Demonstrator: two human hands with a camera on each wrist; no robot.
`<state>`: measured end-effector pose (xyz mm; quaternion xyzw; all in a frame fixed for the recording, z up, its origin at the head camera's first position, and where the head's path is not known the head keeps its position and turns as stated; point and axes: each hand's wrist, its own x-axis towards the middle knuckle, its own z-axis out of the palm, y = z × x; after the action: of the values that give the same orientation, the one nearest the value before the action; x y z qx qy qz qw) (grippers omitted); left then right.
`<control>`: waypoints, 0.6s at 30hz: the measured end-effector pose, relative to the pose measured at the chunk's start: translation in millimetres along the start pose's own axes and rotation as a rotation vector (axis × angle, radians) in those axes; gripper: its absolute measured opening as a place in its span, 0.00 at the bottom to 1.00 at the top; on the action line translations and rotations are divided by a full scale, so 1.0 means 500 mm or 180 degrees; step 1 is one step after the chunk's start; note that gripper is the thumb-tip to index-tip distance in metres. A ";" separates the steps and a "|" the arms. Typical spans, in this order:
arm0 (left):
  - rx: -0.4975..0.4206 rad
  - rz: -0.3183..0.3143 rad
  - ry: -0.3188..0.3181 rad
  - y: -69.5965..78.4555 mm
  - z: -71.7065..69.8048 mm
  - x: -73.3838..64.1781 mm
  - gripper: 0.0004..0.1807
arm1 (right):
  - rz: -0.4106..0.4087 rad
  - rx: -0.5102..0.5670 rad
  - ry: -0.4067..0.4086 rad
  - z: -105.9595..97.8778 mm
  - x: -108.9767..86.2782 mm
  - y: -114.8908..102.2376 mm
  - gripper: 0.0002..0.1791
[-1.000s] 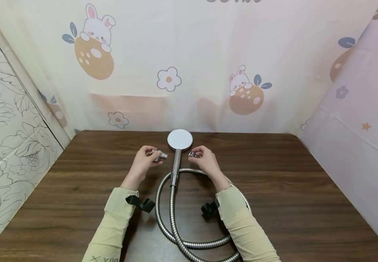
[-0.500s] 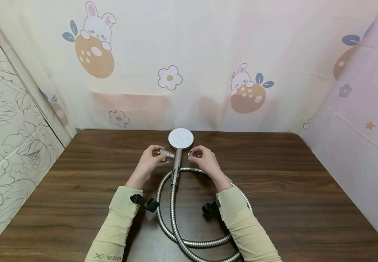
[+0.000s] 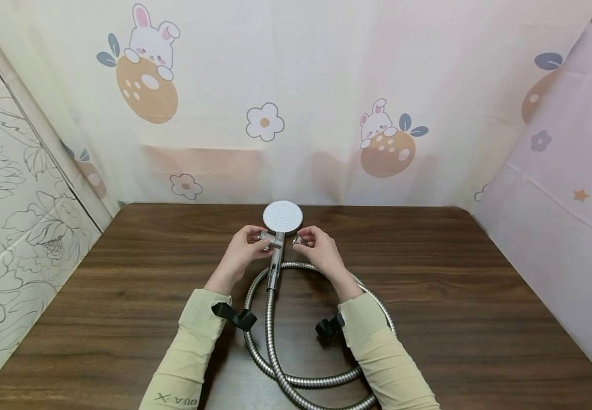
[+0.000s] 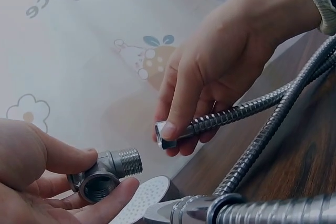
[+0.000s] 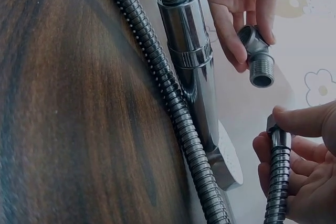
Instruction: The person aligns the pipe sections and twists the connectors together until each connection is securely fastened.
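Note:
Between thumb and fingers, my left hand (image 3: 239, 253) pinches a metal threaded tee fitting (image 4: 107, 171). Its male thread points right, and a round opening shows on its side in the left wrist view. My right hand (image 3: 321, 250) holds the end nut (image 4: 167, 134) of the ribbed metal shower hose (image 5: 278, 182). A short gap separates thread and nut. Below and between the hands lies a shower head (image 3: 282, 217) with a white face, its chrome handle (image 3: 277, 262) joined to the hose's other end.
The hose loops over the brown wooden table (image 3: 454, 296) under the right forearm. A printed curtain (image 3: 316, 74) hangs behind the table's back edge. Black straps with camera mounts (image 3: 239, 319) sit on both wrists.
My left hand has moved right with the tee fitting, which now sits over the shower handle in the head view. The right hand with the hose end has hardly moved.

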<state>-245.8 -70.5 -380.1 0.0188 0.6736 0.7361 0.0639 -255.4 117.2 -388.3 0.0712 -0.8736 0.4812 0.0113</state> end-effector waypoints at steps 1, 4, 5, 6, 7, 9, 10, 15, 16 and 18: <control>-0.0003 -0.0001 0.0006 0.000 0.001 0.001 0.21 | -0.0001 -0.0005 -0.0003 0.000 0.000 0.000 0.18; -0.0003 -0.0017 0.0020 -0.001 0.005 0.003 0.20 | 0.0013 -0.0015 -0.0005 0.000 -0.001 0.001 0.17; 0.0000 -0.0022 0.0024 -0.001 0.006 0.004 0.20 | 0.0005 -0.0022 -0.0006 0.000 -0.001 0.001 0.17; 0.0001 -0.0032 0.0030 -0.002 0.007 0.005 0.20 | -0.0004 -0.0041 -0.0008 0.001 -0.002 0.001 0.17; 0.0006 -0.0032 0.0028 -0.002 0.008 0.006 0.20 | -0.0013 -0.0051 -0.0010 0.001 -0.002 0.001 0.17; 0.0028 -0.0031 0.0028 -0.002 0.010 0.006 0.20 | -0.0031 -0.0076 -0.0016 0.002 -0.002 0.001 0.17; 0.0034 -0.0024 0.0027 -0.002 0.010 0.006 0.20 | -0.0038 -0.0083 -0.0015 0.003 -0.001 0.001 0.17; 0.0022 0.0016 0.0036 0.001 0.012 0.003 0.20 | -0.0143 -0.0089 -0.0025 0.003 -0.001 0.001 0.16; 0.0012 0.0022 0.0040 0.002 0.013 0.002 0.20 | -0.0173 -0.0080 -0.0032 0.003 -0.002 0.001 0.16; 0.0004 0.0030 0.0041 0.002 0.014 0.001 0.21 | -0.0218 -0.0053 -0.0045 0.004 -0.003 0.001 0.15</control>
<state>-245.4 -63.6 -378.2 0.0173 0.6744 0.7360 0.0560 -253.9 116.2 -390.0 0.1043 -0.8747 0.4727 0.0222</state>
